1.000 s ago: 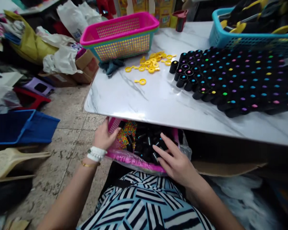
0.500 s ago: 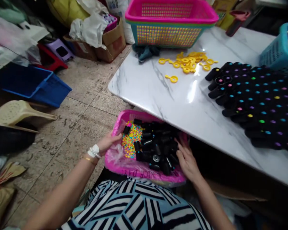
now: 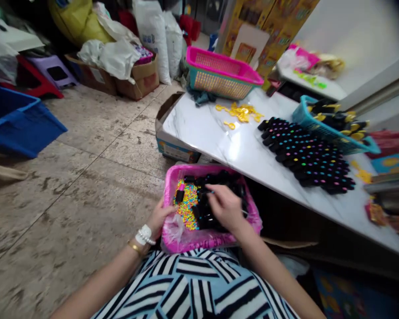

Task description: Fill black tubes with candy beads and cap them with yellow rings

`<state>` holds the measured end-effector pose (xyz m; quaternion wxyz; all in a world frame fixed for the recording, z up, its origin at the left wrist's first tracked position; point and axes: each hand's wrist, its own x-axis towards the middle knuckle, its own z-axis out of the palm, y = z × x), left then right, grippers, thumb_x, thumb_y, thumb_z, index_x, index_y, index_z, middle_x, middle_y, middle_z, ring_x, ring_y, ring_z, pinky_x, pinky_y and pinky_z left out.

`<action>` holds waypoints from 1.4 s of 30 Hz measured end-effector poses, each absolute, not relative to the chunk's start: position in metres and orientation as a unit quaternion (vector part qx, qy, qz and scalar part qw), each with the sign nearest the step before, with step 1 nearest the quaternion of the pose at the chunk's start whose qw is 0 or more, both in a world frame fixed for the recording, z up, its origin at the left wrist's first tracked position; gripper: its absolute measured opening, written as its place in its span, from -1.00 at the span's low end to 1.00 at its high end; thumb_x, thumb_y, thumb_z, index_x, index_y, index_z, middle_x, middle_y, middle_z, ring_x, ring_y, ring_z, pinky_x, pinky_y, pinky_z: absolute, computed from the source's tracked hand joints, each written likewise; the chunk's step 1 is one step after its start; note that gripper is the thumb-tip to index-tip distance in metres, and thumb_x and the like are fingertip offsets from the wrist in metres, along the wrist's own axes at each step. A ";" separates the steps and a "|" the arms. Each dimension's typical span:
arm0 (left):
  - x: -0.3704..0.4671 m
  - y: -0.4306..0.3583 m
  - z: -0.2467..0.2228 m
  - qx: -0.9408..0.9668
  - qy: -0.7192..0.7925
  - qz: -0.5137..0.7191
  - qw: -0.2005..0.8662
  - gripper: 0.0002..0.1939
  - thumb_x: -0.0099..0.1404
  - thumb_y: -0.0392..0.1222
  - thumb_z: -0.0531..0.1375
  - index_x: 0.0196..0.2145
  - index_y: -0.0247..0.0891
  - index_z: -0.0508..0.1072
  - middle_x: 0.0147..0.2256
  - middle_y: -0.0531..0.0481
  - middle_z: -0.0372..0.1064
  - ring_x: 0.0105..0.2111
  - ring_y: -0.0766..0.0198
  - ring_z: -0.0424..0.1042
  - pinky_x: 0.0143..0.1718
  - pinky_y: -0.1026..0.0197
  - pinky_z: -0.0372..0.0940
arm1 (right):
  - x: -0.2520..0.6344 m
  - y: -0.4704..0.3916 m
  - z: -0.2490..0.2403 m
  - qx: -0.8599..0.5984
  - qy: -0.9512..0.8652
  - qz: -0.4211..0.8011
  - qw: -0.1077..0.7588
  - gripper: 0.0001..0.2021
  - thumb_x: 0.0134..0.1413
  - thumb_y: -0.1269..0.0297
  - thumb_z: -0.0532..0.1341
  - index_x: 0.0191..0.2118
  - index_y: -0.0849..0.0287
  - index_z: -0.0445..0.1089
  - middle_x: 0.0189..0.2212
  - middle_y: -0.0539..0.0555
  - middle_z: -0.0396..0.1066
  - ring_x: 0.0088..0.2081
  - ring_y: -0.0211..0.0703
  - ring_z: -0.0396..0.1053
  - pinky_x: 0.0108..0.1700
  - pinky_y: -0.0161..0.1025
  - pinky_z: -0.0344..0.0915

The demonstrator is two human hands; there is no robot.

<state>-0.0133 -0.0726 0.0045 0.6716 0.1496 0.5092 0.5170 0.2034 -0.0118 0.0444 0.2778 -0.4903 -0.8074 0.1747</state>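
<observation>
A pink basket (image 3: 256,212) lined with clear plastic rests at my lap, beneath the table's near edge. Small multicoloured beads (image 3: 188,206) fill its left part, and a heap of black cylindrical pieces (image 3: 208,217) covers the rest. My left hand (image 3: 160,216) is closed around the basket's left rim, thumb on the inside. Over the black pieces is my right hand (image 3: 226,207), its fingers bent and drawn together; what lies between the fingertips is hard to make out. On the table, similar black cylinders (image 3: 306,153) stand packed in rows, with a coloured dot on each top.
Yellow ring-shaped parts (image 3: 242,113) lie on the white marbled table (image 3: 199,128). Behind them stands a pink and teal basket (image 3: 219,79). A blue basket (image 3: 339,139) holds black and yellow pieces. A blue bin (image 3: 23,119) and cardboard boxes (image 3: 138,82) are on the floor at left.
My right hand has left the basket's right side and moved left over the black pieces, fingers now bent. My left hand stays on the rim. The view has shifted, showing more of the table's right side.
</observation>
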 end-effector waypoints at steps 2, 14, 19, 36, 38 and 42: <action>-0.013 -0.072 0.001 0.149 0.507 0.508 0.680 -0.24 -0.07 -0.20 0.41 0.12 -0.24 0.35 -0.22 -0.10 0.59 -0.24 -0.02 0.58 -0.23 0.06 0.47 | 0.157 -0.009 0.040 -0.519 -0.825 0.187 0.121 -0.66 0.24 0.06 0.10 0.00 0.11 0.41 -0.19 0.19 0.53 -0.14 -0.03 0.50 -0.09 -0.12 0.42; -0.025 -0.081 0.001 0.195 0.512 0.565 0.617 -0.33 -0.03 -0.15 0.42 0.07 -0.25 0.41 -0.20 -0.07 0.58 -0.17 -0.01 0.53 -0.13 0.10 0.42 | 0.127 0.001 0.045 -0.440 -0.889 0.124 0.002 -0.60 0.13 0.30 0.15 0.10 0.14 0.33 0.12 0.18 0.31 0.00 -0.07 0.37 -0.03 -0.21 0.36; -0.009 -0.067 -0.037 0.185 0.463 0.593 0.632 -0.33 0.01 -0.21 0.35 0.12 -0.23 0.37 -0.08 -0.08 0.53 -0.12 0.02 0.49 -0.04 0.05 0.36 | 0.135 0.013 0.021 -0.437 -0.890 0.084 -0.099 -0.72 0.15 0.54 0.04 -0.19 0.27 0.49 -0.23 0.35 0.46 -0.11 0.12 0.36 -0.17 -0.08 0.37; -0.007 -0.033 -0.054 0.220 0.452 0.562 0.657 -0.31 0.06 -0.20 0.35 0.16 -0.28 0.34 0.08 -0.14 0.43 0.05 -0.09 0.40 0.07 0.00 0.29 | 0.204 0.016 0.005 -0.429 -0.755 0.453 0.202 -0.67 0.07 0.29 0.28 -0.01 0.13 0.41 -0.13 0.09 0.48 -0.17 -0.13 0.45 -0.06 -0.14 0.41; -0.002 -0.034 -0.049 0.231 0.452 0.562 0.653 -0.29 0.07 -0.20 0.34 0.19 -0.29 0.31 0.08 -0.15 0.43 0.06 -0.11 0.39 0.09 -0.04 0.27 | 0.196 0.021 0.003 -0.436 -0.838 0.299 0.135 -0.70 0.08 0.38 0.24 -0.03 0.17 0.43 -0.12 0.16 0.46 -0.09 -0.04 0.39 -0.03 -0.11 0.37; 0.005 -0.037 -0.045 0.287 0.439 0.571 0.631 -0.29 0.05 -0.20 0.37 0.17 -0.27 0.32 0.10 -0.13 0.41 0.13 -0.09 0.33 0.18 -0.04 0.18 | 0.172 0.027 -0.002 -0.438 -0.889 0.135 -0.012 -0.78 0.08 0.51 0.17 -0.16 0.26 0.47 -0.17 0.27 0.44 -0.06 0.07 0.31 -0.06 -0.09 0.34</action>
